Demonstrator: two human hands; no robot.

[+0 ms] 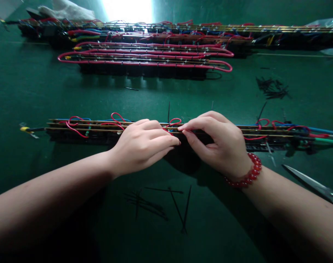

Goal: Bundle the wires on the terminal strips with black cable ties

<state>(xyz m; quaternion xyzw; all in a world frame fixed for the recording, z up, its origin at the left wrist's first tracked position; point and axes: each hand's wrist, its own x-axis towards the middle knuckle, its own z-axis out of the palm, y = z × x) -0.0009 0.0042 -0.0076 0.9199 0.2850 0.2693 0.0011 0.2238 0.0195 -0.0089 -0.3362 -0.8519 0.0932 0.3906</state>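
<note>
A long wired strip assembly [106,128] of thin boards with red and blue wires lies across the green table before me. My left hand [147,144] rests over its middle, fingers pressed together and bent down at the front edge; the thumb is hidden. Just to the right, my right hand [218,140] pinches thumb and forefinger at the top edge of the boards, and what is between them is too small to tell. Between the hands a black cable tie [169,113] stands upright from the assembly, beside a red wire loop. Another upright cable tie [261,111] shows further right.
Loose black cable ties [147,204] lie in front of the assembly, and a pile of short black offcuts [273,87] lies behind at right. Scissors [314,186] lie by my right forearm. More wired assemblies [144,65] with thick red cable line the back.
</note>
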